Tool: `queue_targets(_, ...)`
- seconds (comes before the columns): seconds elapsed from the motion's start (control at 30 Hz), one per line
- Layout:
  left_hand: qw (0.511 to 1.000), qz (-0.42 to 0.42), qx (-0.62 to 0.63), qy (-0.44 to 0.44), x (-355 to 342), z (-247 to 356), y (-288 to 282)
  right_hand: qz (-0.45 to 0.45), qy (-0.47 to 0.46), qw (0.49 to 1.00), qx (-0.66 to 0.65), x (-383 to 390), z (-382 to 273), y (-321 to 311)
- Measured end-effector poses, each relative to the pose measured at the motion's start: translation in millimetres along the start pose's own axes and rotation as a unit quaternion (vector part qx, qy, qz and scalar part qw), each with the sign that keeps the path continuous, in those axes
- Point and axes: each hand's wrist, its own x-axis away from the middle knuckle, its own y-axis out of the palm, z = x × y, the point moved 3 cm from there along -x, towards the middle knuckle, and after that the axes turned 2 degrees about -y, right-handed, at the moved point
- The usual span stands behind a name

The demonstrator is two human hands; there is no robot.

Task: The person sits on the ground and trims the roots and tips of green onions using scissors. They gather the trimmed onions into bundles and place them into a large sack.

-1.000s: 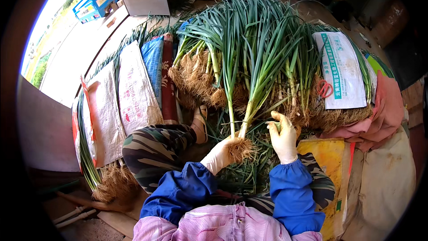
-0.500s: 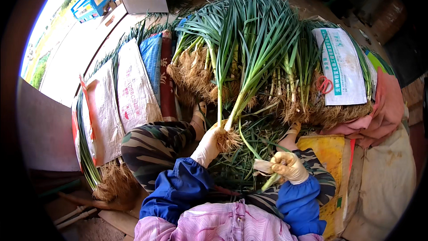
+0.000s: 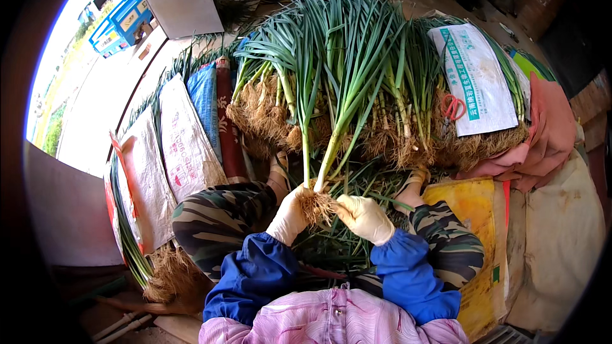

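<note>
At the left of the frame woven sacks [image 3: 172,153] lie spread on the ground. Left of centre, the left hand [image 3: 290,216] grips the root end of a small bunch of green onions [image 3: 319,181], stalks rising toward the big pile [image 3: 357,83] above. The right hand [image 3: 364,218], half a second ago lower and apart, has come back to the roots [image 3: 317,205] and now pinches them, which suggests cleaning is underway. A yellow sack [image 3: 472,216] sits at right.

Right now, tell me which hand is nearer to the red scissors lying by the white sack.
Right. The right hand sits below and left of the red scissors; the left hand, holding the rooted green onions, lies farther left.
</note>
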Motion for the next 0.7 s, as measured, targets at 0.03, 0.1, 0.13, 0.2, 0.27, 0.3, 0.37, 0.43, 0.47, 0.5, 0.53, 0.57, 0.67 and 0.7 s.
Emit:
queue_targets(0.03,1.000,0.010,-0.008,0.013,-1.9,2.2,-2.1,-0.047,-0.015,0.997,-0.056,17.0,-14.3,-4.0)
queue_targets(0.1,0.999,-0.038,0.002,0.009,-4.9,6.1,-3.1,-0.218,0.135,0.890,-0.378,53.7,-38.6,-23.9)
queue_targets(0.13,1.000,-0.029,-0.001,0.001,-1.1,5.0,10.8,-0.188,0.156,0.853,-0.462,69.3,-31.0,-39.1)
queue_targets(0.2,0.998,-0.054,0.006,-0.025,-0.1,-3.5,23.7,-0.032,0.190,0.853,-0.485,73.4,-2.4,-43.2)
queue_targets(0.27,0.998,-0.059,0.002,-0.030,1.0,-9.8,21.3,0.033,0.163,0.976,0.142,68.4,52.4,-38.0)
queue_targets(0.3,0.998,-0.053,-0.003,-0.025,0.5,-8.5,17.8,0.058,0.138,0.905,0.398,63.8,65.9,-32.6)
queue_targets(0.37,0.997,-0.066,0.002,-0.035,-0.1,-6.2,22.0,0.118,0.231,0.942,-0.211,33.2,77.0,-17.7)
queue_targets(0.43,0.996,-0.071,0.007,-0.045,1.1,-10.8,16.5,0.121,0.168,0.977,-0.044,-1.2,45.0,-19.8)
queue_targets(0.47,0.996,-0.074,0.004,-0.042,1.0,-11.1,13.8,0.088,0.203,0.975,-0.011,-15.3,40.3,-14.4)
queue_targets(0.5,0.996,-0.082,0.003,-0.041,-1.5,-12.1,14.2,0.057,0.239,0.969,0.026,-23.2,38.3,-10.8)
queue_targets(0.53,0.995,-0.082,0.002,-0.049,-2.2,-14.2,21.8,0.080,0.214,0.968,-0.100,-23.5,60.5,3.7)
queue_targets(0.57,0.995,-0.086,0.005,-0.058,-4.0,-14.0,22.4,0.100,0.182,0.952,-0.225,-24.1,82.8,18.4)
queue_targets(0.67,0.995,-0.077,0.000,-0.063,1.7,-9.0,9.1,0.148,0.102,0.978,-0.104,-23.2,55.7,14.6)
queue_targets(0.7,0.996,-0.071,-0.006,-0.058,2.0,-10.1,11.2,0.160,0.072,0.984,-0.041,-17.4,43.9,8.4)
